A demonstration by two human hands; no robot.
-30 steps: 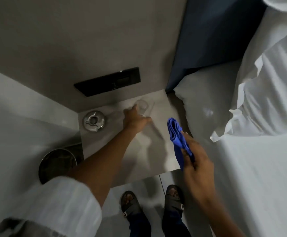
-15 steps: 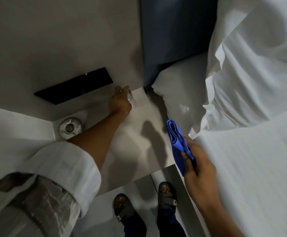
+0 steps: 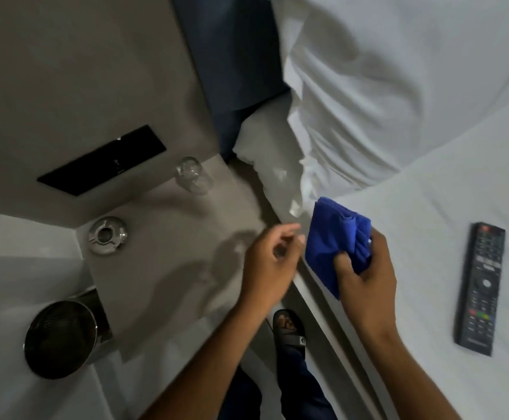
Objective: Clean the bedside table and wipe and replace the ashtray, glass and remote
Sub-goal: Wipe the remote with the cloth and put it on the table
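Observation:
A clear glass [image 3: 193, 176] stands at the far corner of the grey bedside table [image 3: 162, 277], by the wall. A round glass ashtray [image 3: 107, 235] sits at the table's far left. The black remote [image 3: 481, 287] lies on the white bed to the right. My left hand [image 3: 269, 262] hovers over the table's right edge, fingers loosely apart, holding nothing. My right hand [image 3: 365, 271] grips a bunched blue cloth [image 3: 335, 241] above the bed's edge, a little to the right of the left hand.
A black switch panel [image 3: 101, 160] is set in the wall behind the table. A steel waste bin [image 3: 60, 339] stands on the floor at the table's left. White pillows [image 3: 368, 101] and a dark blue headboard [image 3: 229, 53] lie beyond. My sandalled foot [image 3: 288, 327] is below.
My left hand has let go of the glass at the back corner and drawn back toward the cloth. The view swung right, bringing the remote on the bed into sight.

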